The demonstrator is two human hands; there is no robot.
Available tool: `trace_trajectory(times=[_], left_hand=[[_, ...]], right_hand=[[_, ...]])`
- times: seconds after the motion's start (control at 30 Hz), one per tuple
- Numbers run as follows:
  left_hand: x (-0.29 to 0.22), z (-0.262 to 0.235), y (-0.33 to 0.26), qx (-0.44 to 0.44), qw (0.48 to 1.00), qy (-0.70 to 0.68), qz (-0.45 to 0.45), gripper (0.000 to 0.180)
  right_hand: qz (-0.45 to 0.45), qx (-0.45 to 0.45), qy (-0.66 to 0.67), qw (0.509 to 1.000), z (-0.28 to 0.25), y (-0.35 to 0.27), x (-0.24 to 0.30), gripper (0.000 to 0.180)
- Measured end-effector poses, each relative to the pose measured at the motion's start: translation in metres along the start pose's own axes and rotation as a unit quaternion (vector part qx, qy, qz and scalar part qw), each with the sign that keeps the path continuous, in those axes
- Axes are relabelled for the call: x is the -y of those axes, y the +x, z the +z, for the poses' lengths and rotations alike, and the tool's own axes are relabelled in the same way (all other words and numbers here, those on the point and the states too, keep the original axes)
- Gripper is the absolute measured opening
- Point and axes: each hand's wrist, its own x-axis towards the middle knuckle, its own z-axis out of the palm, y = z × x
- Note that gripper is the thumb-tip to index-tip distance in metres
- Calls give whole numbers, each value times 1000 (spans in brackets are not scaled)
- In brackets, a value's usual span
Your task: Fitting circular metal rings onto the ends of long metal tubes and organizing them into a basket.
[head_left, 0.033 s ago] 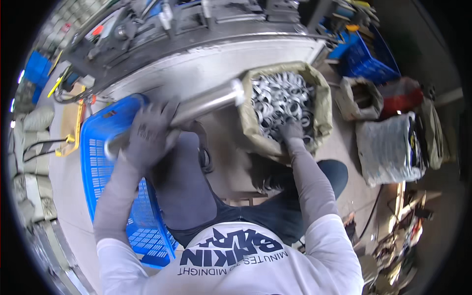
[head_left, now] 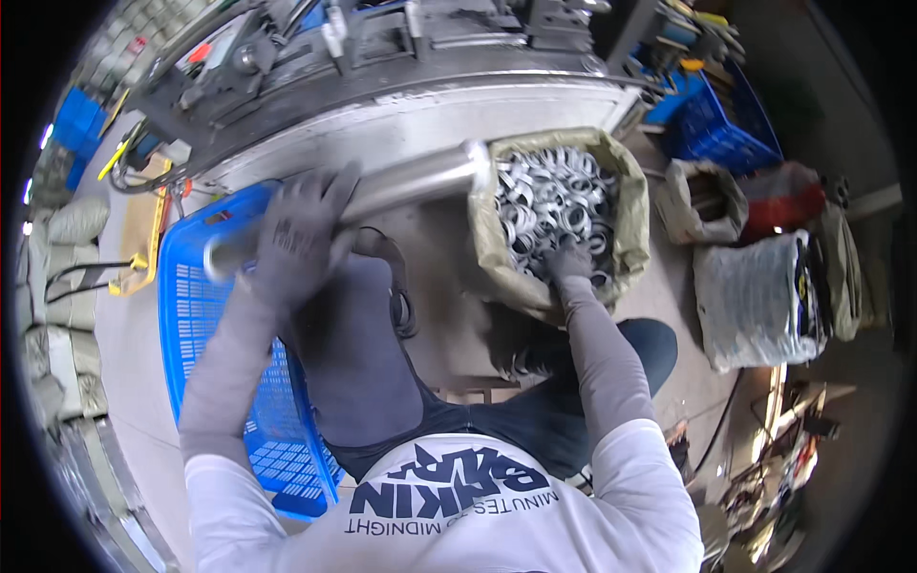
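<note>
**Technician:** State the position of the left hand (head_left: 301,237).

**Inspector:** The gloved left hand is over the metal tube (head_left: 415,183), above the person's left thigh. Its fingers are wrapped around the tube; motion blur softens their outline.

**Technician:** Specify the tube's orientation.

**Inspector:** It lies aslant. The left end is lower in view, above the blue basket (head_left: 194,310). The right end is at the upper left edge of the open sack (head_left: 487,239); whether tube and sack touch cannot be told.

**Technician:** State the position of the right hand (head_left: 570,263).

**Inspector:** The right hand, also gloved, is inside the sack, in contact with the metal rings (head_left: 540,196). The fingertips are hidden among the rings, so whether the fingers are spread or closed on a ring cannot be told.

**Technician:** List the surrounding items.

**Inspector:** The machine (head_left: 382,88) extends across the top of the view, beyond the sack. To the right of the sack are a blue crate (head_left: 723,143), a smaller open sack (head_left: 716,232), a red bag (head_left: 778,198) and a plastic-wrapped bundle (head_left: 750,301).
</note>
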Motion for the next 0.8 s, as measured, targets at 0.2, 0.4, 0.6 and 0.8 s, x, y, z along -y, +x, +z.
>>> trace_trajectory(times=[0.2,0.4,0.6,0.8], left_hand=[[56,18,128,-191,975,110,5,70],[96,39,241,-161,965,196,-64,71],[108,49,280,-178,966,169,-79,66],[127,42,291,-109,978,145,-102,49]], right_hand=[[-22,34,-87,995,3,-7,5,50],[-119,81,-104,984,13,23,-34,37],[-109,20,-20,994,-4,15,-36,37],[-165,53,126,977,-88,-15,18,20]])
